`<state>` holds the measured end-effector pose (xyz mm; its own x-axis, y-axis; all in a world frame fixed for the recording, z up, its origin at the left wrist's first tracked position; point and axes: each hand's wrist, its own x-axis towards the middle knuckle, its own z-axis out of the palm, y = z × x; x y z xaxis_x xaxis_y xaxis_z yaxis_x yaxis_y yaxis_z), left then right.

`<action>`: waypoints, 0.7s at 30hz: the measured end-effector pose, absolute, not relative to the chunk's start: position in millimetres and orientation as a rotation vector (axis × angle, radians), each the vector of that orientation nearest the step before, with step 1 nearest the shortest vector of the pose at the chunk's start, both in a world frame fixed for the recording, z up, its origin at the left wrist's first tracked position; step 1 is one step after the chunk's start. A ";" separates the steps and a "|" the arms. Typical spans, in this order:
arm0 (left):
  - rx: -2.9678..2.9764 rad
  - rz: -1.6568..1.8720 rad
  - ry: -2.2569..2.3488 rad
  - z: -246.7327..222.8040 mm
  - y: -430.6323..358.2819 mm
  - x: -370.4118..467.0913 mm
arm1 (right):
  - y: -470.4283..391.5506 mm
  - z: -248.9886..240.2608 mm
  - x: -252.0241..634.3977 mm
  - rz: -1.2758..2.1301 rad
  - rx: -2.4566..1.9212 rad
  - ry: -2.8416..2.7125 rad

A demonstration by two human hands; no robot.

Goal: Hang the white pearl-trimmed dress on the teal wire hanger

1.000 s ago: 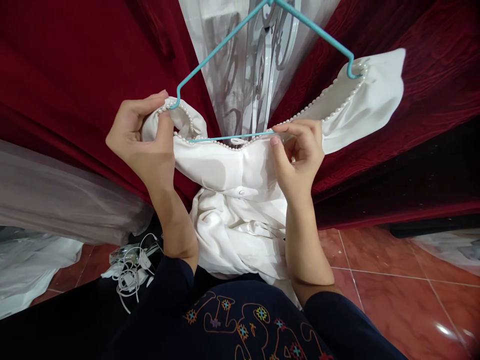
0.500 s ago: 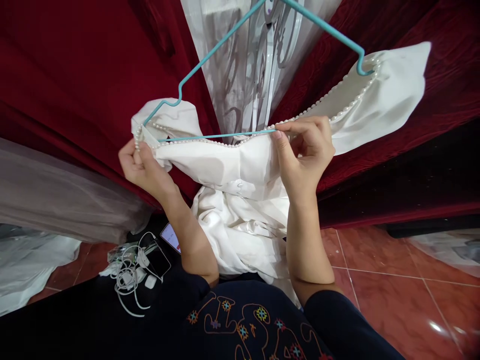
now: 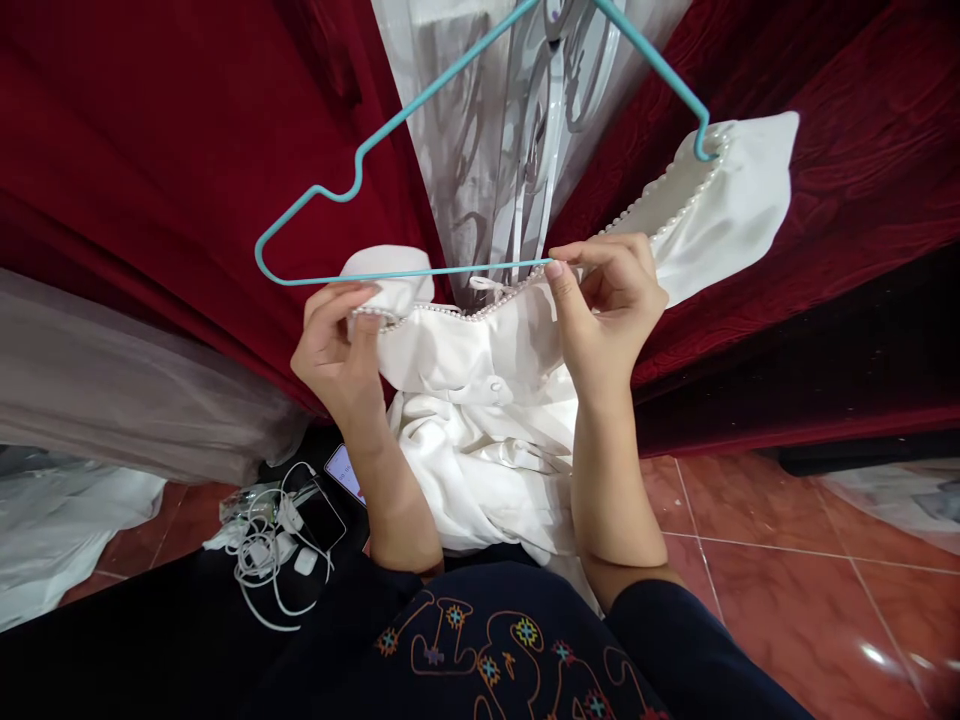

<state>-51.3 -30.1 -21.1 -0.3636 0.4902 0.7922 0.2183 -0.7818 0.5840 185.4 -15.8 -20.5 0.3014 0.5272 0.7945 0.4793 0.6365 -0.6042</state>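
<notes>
A white dress with a pearl-edged neckline spreads over the lap, its skirt bunched below. Above it is a light blue hanger, whose left end is bare. Its right end hooks inside the pearl-trimmed right sleeve. My left hand is closed on the left sleeve of the dress, just under the hanger's bottom bar. Near the middle of that bar, my right hand pinches the bar and the dress's top edge between thumb and forefinger.
Red curtains hang on both sides, with a white metal frame between them. At the lower left, a phone, a second lit phone and tangled white cables lie on a black surface. The floor is red tile.
The left sleeve has come off the hanger's left end, and my left hand has moved right and slightly down with it. The right sleeve has shifted left. My right hand has barely moved.
</notes>
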 end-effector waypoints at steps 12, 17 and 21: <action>1.534 2.275 0.723 -0.2 -28.0 16.1 | -14.8 -11.7 187.5 0.029 -0.862 -1.320; 1.525 2.288 0.800 -2.3 -29.3 20.6 | 6.3 -7.0 210.9 -0.240 -0.803 -1.093; 1.570 2.346 0.902 -3.3 -29.3 19.4 | 39.5 -7.1 252.4 -0.536 -0.847 -0.997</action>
